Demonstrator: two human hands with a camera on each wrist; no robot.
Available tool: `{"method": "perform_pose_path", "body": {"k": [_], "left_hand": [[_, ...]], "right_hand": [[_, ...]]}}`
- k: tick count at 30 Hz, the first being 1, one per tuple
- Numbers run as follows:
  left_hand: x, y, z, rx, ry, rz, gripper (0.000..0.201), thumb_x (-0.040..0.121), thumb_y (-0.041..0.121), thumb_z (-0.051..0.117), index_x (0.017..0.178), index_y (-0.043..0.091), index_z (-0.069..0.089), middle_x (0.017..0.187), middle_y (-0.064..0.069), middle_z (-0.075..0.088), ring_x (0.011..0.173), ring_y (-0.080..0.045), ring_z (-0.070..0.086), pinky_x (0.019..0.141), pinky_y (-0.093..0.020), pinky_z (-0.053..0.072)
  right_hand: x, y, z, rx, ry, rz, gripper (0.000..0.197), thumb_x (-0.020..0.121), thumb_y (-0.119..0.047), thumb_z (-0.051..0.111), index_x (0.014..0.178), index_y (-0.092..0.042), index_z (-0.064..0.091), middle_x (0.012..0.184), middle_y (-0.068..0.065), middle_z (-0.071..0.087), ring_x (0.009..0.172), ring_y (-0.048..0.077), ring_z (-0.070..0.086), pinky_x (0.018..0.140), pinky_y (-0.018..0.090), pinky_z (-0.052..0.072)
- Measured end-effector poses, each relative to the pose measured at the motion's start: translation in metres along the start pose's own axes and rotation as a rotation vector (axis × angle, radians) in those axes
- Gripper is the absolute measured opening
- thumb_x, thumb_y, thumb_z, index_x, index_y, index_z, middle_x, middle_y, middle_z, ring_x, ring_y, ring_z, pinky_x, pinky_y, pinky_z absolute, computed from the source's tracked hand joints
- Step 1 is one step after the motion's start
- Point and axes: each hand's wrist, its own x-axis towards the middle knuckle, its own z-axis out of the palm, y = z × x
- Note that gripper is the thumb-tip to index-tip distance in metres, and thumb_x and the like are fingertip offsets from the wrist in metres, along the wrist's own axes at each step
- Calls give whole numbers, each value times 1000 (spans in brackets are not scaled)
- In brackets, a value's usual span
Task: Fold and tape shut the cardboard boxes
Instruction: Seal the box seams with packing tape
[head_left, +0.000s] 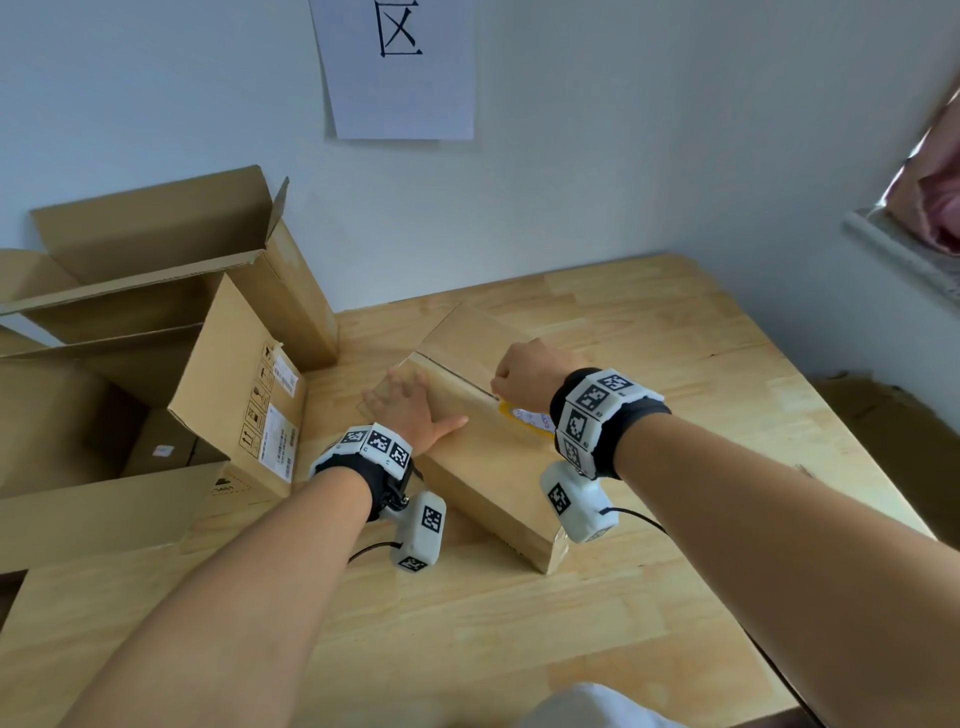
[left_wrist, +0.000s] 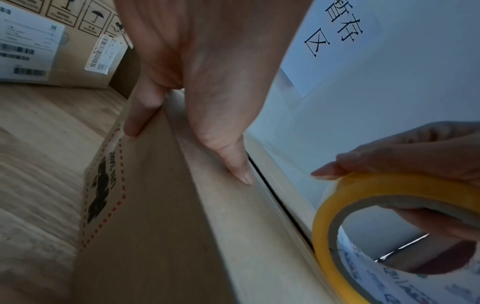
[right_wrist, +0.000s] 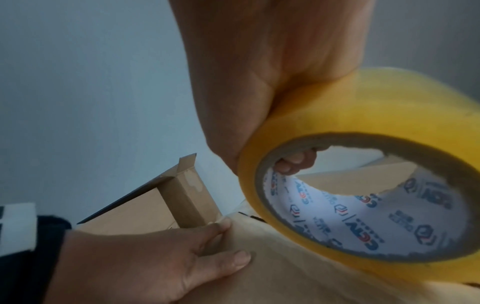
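A small closed cardboard box (head_left: 483, 457) lies in the middle of the wooden table (head_left: 675, 364). My left hand (head_left: 405, 410) lies flat with spread fingers on the box's top left flap (left_wrist: 233, 216), pressing it down beside the centre seam (left_wrist: 280, 205). My right hand (head_left: 524, 374) grips a yellow tape roll (head_left: 524, 418) and holds it over the seam. In the right wrist view the fingers (right_wrist: 296, 162) curl through the core of the tape roll (right_wrist: 363, 185) above the box (right_wrist: 285, 267). In the left wrist view the tape roll (left_wrist: 389, 195) stands at the seam's near end.
Large open cardboard boxes (head_left: 156, 338) with shipping labels fill the table's left side, close to my left hand. A paper sign (head_left: 400, 67) hangs on the wall behind. A window ledge (head_left: 904, 254) juts in at the right. Bare tabletop shows to the right and front.
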Motion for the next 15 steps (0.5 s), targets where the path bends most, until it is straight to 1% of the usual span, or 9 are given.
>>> {"method": "perform_pose_path", "body": {"k": [1,3,4,5,7,9,12,13,15], "left_hand": [[-2,0,-1,-5,-1,5,100,80,77,37,152,19,-1,157,-22,-8,143,-45,-2,114,-60,1],[-4,-1,-2,-27,1,13,99,81,77,38,152,20,0,157,-20,-9,143,-46,-1,114,-60,1],[-5,-2,-3,-41,3,17,99,81,77,39,152,20,1,158,-19,-8,143,-47,0,114,-60,2],[-5,-3,-4,-55,3,20,98,81,76,40,152,21,2,158,-18,-8,142,-48,0,114,-61,4],[-6,-6,-6,-101,-7,21,93,83,71,44,152,22,5,159,-15,-5,142,-49,2,114,-59,8],[-7,-11,-10,-152,3,43,89,85,66,48,152,20,8,159,-12,1,143,-45,6,115,-56,13],[-7,-20,-16,-199,49,74,83,90,54,51,150,11,14,157,-12,17,139,-36,27,113,-47,27],[-7,-24,-18,-214,55,73,81,92,50,51,150,9,14,156,-13,19,137,-34,32,111,-44,31],[-6,-30,-23,-245,44,73,80,93,43,53,151,8,9,159,-11,11,138,-32,32,109,-42,34]], "right_hand": [[-1,-2,0,-27,-4,0,32,86,-21,47,55,-14,52,58,3,49,54,23,46,44,21,31],[-3,-5,-2,-83,-15,-7,24,88,-20,47,70,-14,61,66,3,56,58,21,51,45,21,35],[-4,-7,-2,-106,-22,-11,21,88,-20,47,76,-14,63,71,3,59,60,21,53,46,20,36],[-3,-8,-3,-121,-29,-11,19,88,-19,48,77,-13,62,72,3,59,59,20,53,46,20,36],[-2,-10,-3,-137,-35,-6,17,86,-17,49,72,-13,59,68,3,56,54,19,49,45,20,35],[1,-10,-3,-138,-43,5,20,85,-16,50,67,-13,56,64,2,53,54,20,49,46,21,35],[5,-10,-3,-111,-58,17,27,84,-15,51,57,-13,50,59,3,50,54,23,49,47,21,36],[6,-10,-3,-105,-60,22,29,84,-15,51,55,-13,49,58,3,49,53,22,48,47,21,36],[8,-10,-4,-97,-67,32,30,84,-15,51,55,-13,46,56,2,47,49,20,44,46,20,34]]}}
